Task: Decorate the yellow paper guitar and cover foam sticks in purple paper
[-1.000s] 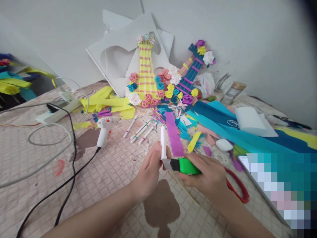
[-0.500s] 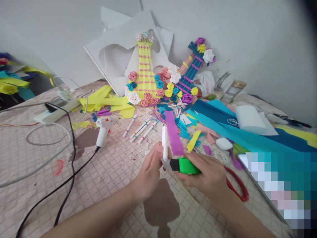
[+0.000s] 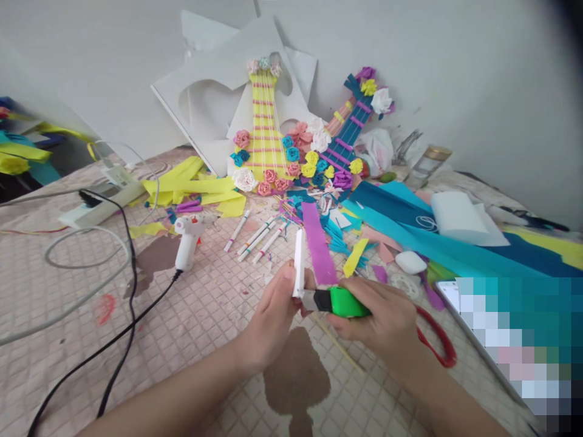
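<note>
My left hand point(image 3: 274, 318) pinches a narrow white strip point(image 3: 299, 262), folded or stiff, holding it upright above the table. In my right hand point(image 3: 387, 318) is a utility knife with a green handle point(image 3: 348, 302), its grey blade point(image 3: 313, 300) out. The blade's tip meets the lower end of the white strip; whether it has cut in cannot be made out. A purple paper strip point(image 3: 319, 246) lies just beyond both hands. Under the hands a thin wooden stick point(image 3: 339, 345) rests on the tabletop.
A white glue gun point(image 3: 186, 243) with a black cord stands at left, near a power strip point(image 3: 100, 203). Paper-flowered guitar shapes point(image 3: 264, 130) lean at the back. Red-handled scissors point(image 3: 439, 337) and a phone point(image 3: 483, 346) lie at right. Several white sticks point(image 3: 259, 240) sit mid-table.
The white strip has tilted slightly, and the knife's tip has shifted a little at its lower end. The whole view has drifted slightly. Both hands keep their hold.
</note>
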